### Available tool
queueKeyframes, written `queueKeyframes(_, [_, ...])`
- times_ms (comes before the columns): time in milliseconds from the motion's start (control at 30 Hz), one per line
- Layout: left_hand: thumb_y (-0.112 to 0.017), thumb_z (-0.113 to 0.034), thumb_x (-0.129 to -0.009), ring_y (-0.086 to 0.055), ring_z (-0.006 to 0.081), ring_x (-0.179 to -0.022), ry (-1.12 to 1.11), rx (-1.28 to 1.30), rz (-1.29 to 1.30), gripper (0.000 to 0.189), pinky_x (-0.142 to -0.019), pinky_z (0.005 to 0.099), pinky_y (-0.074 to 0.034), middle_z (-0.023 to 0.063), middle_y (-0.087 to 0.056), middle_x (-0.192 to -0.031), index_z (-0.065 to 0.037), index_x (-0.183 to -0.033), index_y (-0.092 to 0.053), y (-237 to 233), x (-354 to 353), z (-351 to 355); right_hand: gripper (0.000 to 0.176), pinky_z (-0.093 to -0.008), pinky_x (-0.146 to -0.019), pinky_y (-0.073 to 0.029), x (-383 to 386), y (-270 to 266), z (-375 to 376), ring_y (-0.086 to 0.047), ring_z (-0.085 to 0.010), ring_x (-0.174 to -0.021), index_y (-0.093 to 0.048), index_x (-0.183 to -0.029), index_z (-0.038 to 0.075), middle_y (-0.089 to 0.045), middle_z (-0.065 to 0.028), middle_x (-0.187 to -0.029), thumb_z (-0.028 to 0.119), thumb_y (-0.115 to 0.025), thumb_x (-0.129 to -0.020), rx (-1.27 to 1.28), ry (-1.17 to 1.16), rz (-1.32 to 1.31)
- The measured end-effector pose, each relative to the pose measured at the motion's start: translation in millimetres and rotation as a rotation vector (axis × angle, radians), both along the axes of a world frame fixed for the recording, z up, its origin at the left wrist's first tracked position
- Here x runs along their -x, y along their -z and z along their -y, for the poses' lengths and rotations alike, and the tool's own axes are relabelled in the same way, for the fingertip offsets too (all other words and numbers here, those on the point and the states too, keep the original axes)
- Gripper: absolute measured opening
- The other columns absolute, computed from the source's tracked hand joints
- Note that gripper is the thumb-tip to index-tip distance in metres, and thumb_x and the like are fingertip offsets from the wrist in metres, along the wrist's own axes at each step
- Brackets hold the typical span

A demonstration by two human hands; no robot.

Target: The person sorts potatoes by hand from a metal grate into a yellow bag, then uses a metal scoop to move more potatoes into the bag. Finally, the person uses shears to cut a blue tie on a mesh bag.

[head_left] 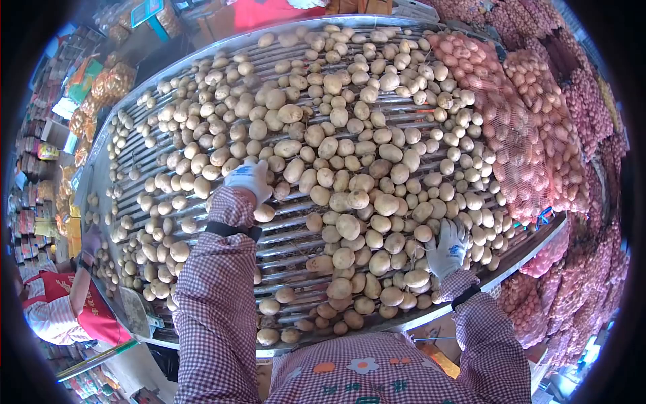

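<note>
Two hands among potatoes (348, 226) on roller table (286, 246): left hand (249, 179) grip cannot tell; right hand (449, 248) splayed, released. Advise fingertips clear of roller gaps.

Hands: two, the left hand (247, 180) and the right hand (447, 248). Roller surface (289, 244): one. Loose potatoes (350, 161) around both hands: well over a hundred, beyond my tally. Red net sacks (531, 135) past the right hand: many, uncountable. Co-worker (60, 303) well left of the left hand: one.
</note>
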State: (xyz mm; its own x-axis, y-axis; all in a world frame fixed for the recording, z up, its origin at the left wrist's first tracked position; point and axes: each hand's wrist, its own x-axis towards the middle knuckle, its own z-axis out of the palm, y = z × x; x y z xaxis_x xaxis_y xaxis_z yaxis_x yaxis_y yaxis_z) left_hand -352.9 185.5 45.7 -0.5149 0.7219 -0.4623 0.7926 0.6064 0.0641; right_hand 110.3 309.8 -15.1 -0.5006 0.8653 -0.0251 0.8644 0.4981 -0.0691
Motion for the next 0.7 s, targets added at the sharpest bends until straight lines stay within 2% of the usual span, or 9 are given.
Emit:
queueKeyframes(33, [-0.073,-0.03,-0.082,-0.059,0.0382,-0.122,0.036,-0.025,-0.026,0.051,-0.099,0.0492,-0.05,0.0198,-0.057,-0.132,-0.01,-0.126,-0.06,2,4,4,0.063,-0.0584,-0.117,-0.023,1,0,-1,-0.036,-0.0426,-0.139,-0.046,-0.137,-0.001,-0.049,-0.0205,-0.14,0.039,-0.06,-0.09,0.0,0.007,-0.008])
queueKeyframes(167, [-0.071,-0.026,-0.081,-0.059,0.0392,-0.121,0.051,-0.063,-0.004,0.05,-0.099,0.0487,-0.05,0.0198,-0.057,-0.131,-0.01,-0.127,-0.06,7,3,7,0.064,-0.0585,-0.117,-0.023,1,-5,3,-0.035,-0.0424,-0.14,-0.046,-0.137,0.0,-0.049,-0.0207,-0.141,0.041,-0.061,-0.09,0.033,0.024,0.011])
queueKeyframes(300, [-0.074,-0.024,-0.08,-0.061,0.0379,-0.115,0.035,-0.471,0.228,0.056,-0.101,0.0435,-0.049,0.0189,-0.065,-0.117,-0.009,-0.132,-0.061,22,28,21,0.064,-0.0588,-0.116,-0.023,1,-7,1,-0.036,-0.0421,-0.139,-0.047,-0.137,0.0,-0.049,-0.0204,-0.14,0.04,-0.062,-0.089,0.008,0.001,0.027])
queueKeyframes(400, [-0.075,-0.024,-0.081,-0.061,0.0365,-0.115,0.075,-0.493,0.105,0.055,-0.102,0.0436,-0.049,0.0175,-0.062,-0.126,-0.008,-0.131,-0.06,-26,8,-10,0.064,-0.0596,-0.117,-0.022,8,-17,1,-0.035,-0.0414,-0.14,-0.047,-0.136,0.0,-0.048,-0.0198,-0.141,0.039,-0.063,-0.088,0.103,0.04,0.009])
queueKeyframes(467, [-0.076,-0.026,-0.081,-0.061,0.0353,-0.117,0.149,-0.527,0.024,0.055,-0.102,0.0443,-0.049,0.0176,-0.059,-0.129,-0.009,-0.132,-0.061,-14,10,-32,0.063,-0.0596,-0.117,-0.021,4,-8,2,-0.034,-0.041,-0.141,-0.048,-0.135,-0.001,-0.048,-0.0199,-0.141,0.038,-0.063,-0.088,0.076,0.018,-0.01])
queueKeyframes(533, [-0.075,-0.028,-0.082,-0.062,0.036,-0.117,0.148,-0.299,0.053,0.059,-0.102,0.0453,-0.049,0.0183,-0.062,-0.128,-0.01,-0.135,-0.06,-5,9,-58,0.062,-0.0593,-0.117,-0.021,3,-7,2,-0.034,-0.0415,-0.14,-0.048,-0.135,-0.001,-0.048,-0.0202,-0.14,0.037,-0.063,-0.088,0.005,0.009,0.002])
queueKeyframes(567, [-0.075,-0.034,-0.081,-0.064,0.0342,-0.119,0.046,-0.245,0.19,0.067,-0.102,0.0426,-0.05,0.0186,-0.066,-0.128,-0.01,-0.14,-0.057,-4,10,-70,0.063,-0.0588,-0.117,-0.022,4,-9,1,-0.034,-0.0426,-0.14,-0.047,-0.136,-0.001,-0.048,-0.0207,-0.141,0.035,-0.063,-0.087,0.015,0.004,0.022])
queueKeyframes(667, [-0.076,-0.039,-0.08,-0.064,0.0321,-0.12,0.044,-0.236,0.451,0.075,-0.103,0.0394,-0.05,0.0186,-0.067,-0.129,-0.007,-0.145,-0.053,5,27,-76,0.065,-0.0592,-0.117,-0.021,-5,4,1,-0.034,-0.0431,-0.14,-0.046,-0.138,-0.001,-0.047,-0.021,-0.141,0.035,-0.064,-0.087,0.008,0.003,-0.021])
queueKeyframes(700, [-0.077,-0.043,-0.079,-0.063,0.0298,-0.123,0.064,-0.164,0.438,0.08,-0.105,0.0365,-0.049,0.0181,-0.067,-0.13,-0.006,-0.146,-0.052,-7,25,-80,0.066,-0.0597,-0.117,-0.021,-1,-1,1,-0.034,-0.0431,-0.14,-0.046,-0.139,0.0,-0.048,-0.0205,-0.142,0.036,-0.064,-0.087,0.041,0.024,-0.008])
